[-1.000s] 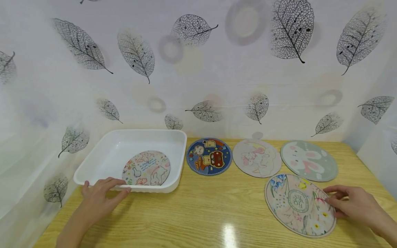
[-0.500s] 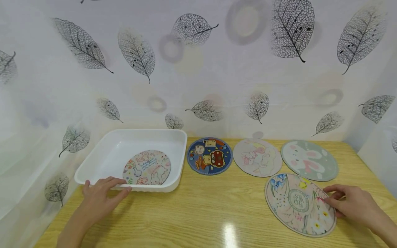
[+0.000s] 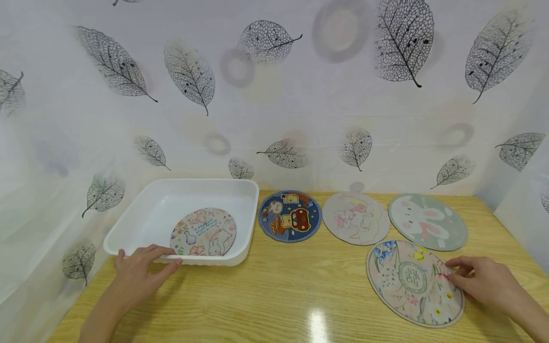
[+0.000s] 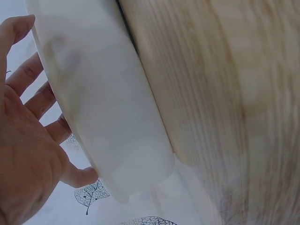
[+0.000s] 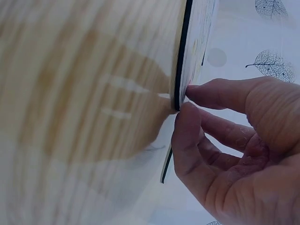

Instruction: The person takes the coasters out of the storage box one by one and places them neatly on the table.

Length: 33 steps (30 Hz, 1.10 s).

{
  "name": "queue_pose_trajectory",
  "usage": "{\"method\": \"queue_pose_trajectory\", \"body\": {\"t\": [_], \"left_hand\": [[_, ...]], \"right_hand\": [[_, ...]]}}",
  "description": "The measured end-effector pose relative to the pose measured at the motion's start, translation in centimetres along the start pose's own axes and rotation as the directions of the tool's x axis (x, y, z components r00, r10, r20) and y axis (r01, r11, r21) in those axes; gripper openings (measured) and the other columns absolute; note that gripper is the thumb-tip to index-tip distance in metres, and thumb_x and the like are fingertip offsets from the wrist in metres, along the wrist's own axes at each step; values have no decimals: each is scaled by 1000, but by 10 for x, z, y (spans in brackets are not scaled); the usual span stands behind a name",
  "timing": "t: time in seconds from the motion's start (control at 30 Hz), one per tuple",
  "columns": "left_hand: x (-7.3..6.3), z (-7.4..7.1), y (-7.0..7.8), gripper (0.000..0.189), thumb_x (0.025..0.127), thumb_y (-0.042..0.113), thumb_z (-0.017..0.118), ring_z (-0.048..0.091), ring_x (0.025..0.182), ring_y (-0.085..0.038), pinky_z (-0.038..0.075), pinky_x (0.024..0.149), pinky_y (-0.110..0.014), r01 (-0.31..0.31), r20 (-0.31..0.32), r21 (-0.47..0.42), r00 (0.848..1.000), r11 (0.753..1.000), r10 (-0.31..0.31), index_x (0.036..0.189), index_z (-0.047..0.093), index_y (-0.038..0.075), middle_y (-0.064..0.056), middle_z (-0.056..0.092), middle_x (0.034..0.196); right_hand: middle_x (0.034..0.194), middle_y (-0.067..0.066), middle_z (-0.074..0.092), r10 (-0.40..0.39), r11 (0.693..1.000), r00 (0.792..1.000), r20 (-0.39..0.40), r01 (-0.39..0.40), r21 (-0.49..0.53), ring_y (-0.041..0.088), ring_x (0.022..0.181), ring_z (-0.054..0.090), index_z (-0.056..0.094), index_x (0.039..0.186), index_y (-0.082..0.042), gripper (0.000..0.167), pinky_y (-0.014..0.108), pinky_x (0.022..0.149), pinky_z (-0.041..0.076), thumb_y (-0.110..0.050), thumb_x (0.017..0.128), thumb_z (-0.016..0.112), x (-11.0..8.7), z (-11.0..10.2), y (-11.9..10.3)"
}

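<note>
In the head view my left hand (image 3: 138,277) rests on the near rim of a white plastic tray (image 3: 240,259). Its fingers are spread along that rim in the left wrist view, the fingertips partly hidden behind it. A round mouse pad printed with bunnies (image 3: 205,233) lies inside the tray. At the right, my right hand (image 3: 486,281) pinches the edge of a pink floral round mouse pad (image 3: 413,274) between thumb and index finger. The pad lies on the table. From the right wrist, its dark edge (image 5: 182,61) shows beside the thumb and index fingertips.
A row of round pads runs behind: a blue bear pad (image 3: 289,216), a pale pink bunny pad (image 3: 356,219) and a grey-green rabbit pad (image 3: 427,222). They lie on the wooden table (image 3: 274,300), near a leaf-printed curtain (image 3: 317,109) at its back edge.
The fingers of my right hand have shifted slightly at the floral pad's edge. The left hand, tray and pads stay in place.
</note>
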<state>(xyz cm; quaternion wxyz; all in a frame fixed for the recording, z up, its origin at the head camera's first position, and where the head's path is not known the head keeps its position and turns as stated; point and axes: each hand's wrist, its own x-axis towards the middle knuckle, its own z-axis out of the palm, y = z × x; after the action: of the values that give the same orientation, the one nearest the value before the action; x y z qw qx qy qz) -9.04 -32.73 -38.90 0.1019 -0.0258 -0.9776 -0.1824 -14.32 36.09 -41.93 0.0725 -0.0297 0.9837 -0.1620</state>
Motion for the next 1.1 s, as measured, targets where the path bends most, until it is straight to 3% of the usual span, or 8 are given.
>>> {"method": "queue_pose_trajectory", "body": {"t": [0.4, 0.57, 0.7, 0.87, 0.97, 1.03, 1.1], "left_hand": [[0, 0, 0, 33, 91, 43, 75, 61, 116, -50, 9, 100, -92, -5, -8, 6, 1000, 1000, 5, 110, 75, 16, -14, 74, 118], [0, 0, 0, 33, 91, 43, 74, 61, 117, -50, 9, 100, -92, -8, -9, 8, 1000, 1000, 8, 110, 75, 16, -14, 74, 117], [0, -1, 2, 32, 91, 43, 75, 61, 116, -49, 9, 100, -93, -8, -7, 10, 1000, 1000, 8, 109, 75, 16, -14, 74, 117], [1, -2, 2, 31, 90, 42, 75, 62, 114, -49, 10, 99, -93, -14, -11, 15, 1000, 1000, 14, 109, 76, 17, -14, 74, 116], [1, -2, 2, 32, 90, 42, 75, 62, 114, -50, 10, 99, -93, -15, -12, 14, 1000, 1000, 15, 109, 76, 16, -14, 74, 116], [1, -2, 1, 32, 90, 42, 76, 63, 114, -49, 10, 99, -93, -16, -13, 17, 1000, 1000, 16, 109, 76, 16, -13, 75, 115], [1, -2, 1, 31, 90, 42, 76, 63, 114, -49, 10, 99, -93, -17, -13, 14, 1000, 1000, 17, 108, 76, 17, -12, 75, 115]], "right_hand": [[79, -6, 68, -73, 997, 993, -90, 72, -23, 3, 65, 56, 74, 105, 0, 23, 23, 57, 41, -20, 93, 74, 0, 2, -3], [86, 1, 74, -150, 989, 970, -190, 144, -44, 2, 65, 61, 75, 106, -1, 22, 23, 56, 46, -19, 93, 75, -1, 1, -12], [92, 3, 75, -265, 964, 917, -299, 254, -73, 0, 71, 62, 77, 105, -7, 20, 21, 55, 48, -16, 88, 80, -4, 4, -20], [94, -1, 74, -422, 904, 822, -383, 411, -113, -6, 73, 56, 77, 105, -13, 26, 21, 54, 46, -16, 81, 86, -5, 8, -29], [98, 1, 75, -483, 873, 775, -406, 463, -154, 3, 73, 65, 77, 106, -14, 34, 24, 55, 49, -15, 75, 90, -4, 8, -35], [103, 3, 75, -507, 859, 758, -410, 481, -172, 13, 76, 70, 77, 107, -15, 39, 25, 58, 52, -15, 72, 91, -3, 8, -40], [107, 4, 76, -512, 857, 755, -410, 485, -176, 25, 85, 74, 77, 108, -17, 41, 29, 63, 57, -18, 70, 93, -2, 7, -45]]}}
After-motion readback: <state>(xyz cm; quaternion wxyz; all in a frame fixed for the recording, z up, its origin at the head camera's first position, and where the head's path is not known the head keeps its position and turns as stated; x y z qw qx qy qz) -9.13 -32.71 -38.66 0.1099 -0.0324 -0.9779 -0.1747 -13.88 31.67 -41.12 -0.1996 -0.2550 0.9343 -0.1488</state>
